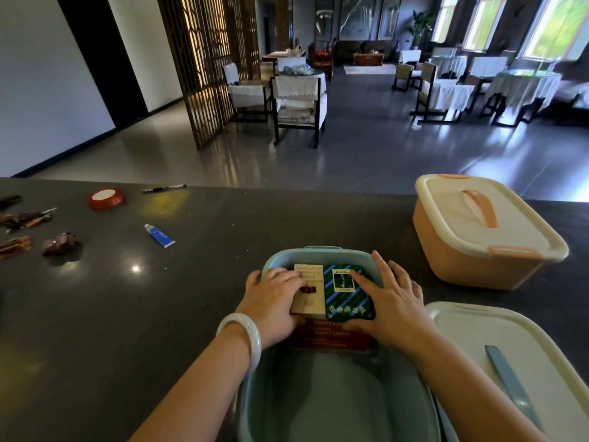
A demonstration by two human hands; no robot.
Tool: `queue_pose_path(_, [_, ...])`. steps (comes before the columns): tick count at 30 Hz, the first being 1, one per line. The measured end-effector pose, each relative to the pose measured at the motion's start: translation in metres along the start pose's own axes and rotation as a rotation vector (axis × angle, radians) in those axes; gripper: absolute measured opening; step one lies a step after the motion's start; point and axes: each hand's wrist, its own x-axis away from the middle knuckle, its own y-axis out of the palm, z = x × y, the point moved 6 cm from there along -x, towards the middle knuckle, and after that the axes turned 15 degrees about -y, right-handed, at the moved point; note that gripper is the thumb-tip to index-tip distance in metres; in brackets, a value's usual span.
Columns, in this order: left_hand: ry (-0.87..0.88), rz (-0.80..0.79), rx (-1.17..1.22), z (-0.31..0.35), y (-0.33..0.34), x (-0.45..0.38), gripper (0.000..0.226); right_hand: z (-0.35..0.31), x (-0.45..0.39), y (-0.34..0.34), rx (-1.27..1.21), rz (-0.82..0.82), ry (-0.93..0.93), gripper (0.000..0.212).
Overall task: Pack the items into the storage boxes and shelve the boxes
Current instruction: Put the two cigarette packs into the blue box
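A: Scanning from the left, what is not yet packed?

B: Loose wrapped bits [19,231] at the far left of the bench [191,298], a red tape roll [106,198], a pen [164,188] and a blue tube [159,236]. All lie well apart from the boxes.

A: And the middle?

B: That is the step in hand, I judge: packing. The open blue box [318,406] sits at the near edge. The left hand [271,301], its grip curled, presses on a cream packet [310,295] at the box's far end. The right hand [392,301] lies with straight, spread fingers on a green packet [347,293] just beside it. Both packets rest on a red carton [331,334] inside.

A: Further right?

B: The blue box's white lid [522,362] lies touching its right side. The orange box [478,237], lid on, stands farther back.

A: So next?

B: Probably seating the packets flat, then reaching left for the loose things. The lid and shelving come later, I think.
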Motion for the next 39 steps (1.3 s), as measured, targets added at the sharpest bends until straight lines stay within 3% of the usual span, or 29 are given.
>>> queue_pose_path(14, [-0.003, 0.057, 0.016, 0.003, -0.011, 0.004, 0.056, -0.006, 0.002, -0.014, -0.086, 0.034, -0.044, 0.092])
queue_pose_path(21, [-0.089, 0.164, 0.016, -0.016, -0.042, 0.016, 0.053, -0.037, -0.022, -0.054, -0.125, 0.079, -0.151, 0.073])
queue_pose_path(28, [-0.362, 0.109, -0.014, -0.088, -0.063, 0.053, 0.052, -0.121, -0.067, -0.059, -0.139, 0.009, -0.378, 0.054])
queue_pose_path(33, [-0.559, 0.069, -0.022, -0.154, -0.074, 0.085, 0.050, -0.189, -0.101, -0.055, -0.085, -0.069, -0.529, 0.053])
queue_pose_path(39, [-0.646, 0.067, -0.035, -0.232, -0.093, 0.100, 0.049, -0.263, -0.143, -0.038, -0.084, -0.200, -0.557, 0.056])
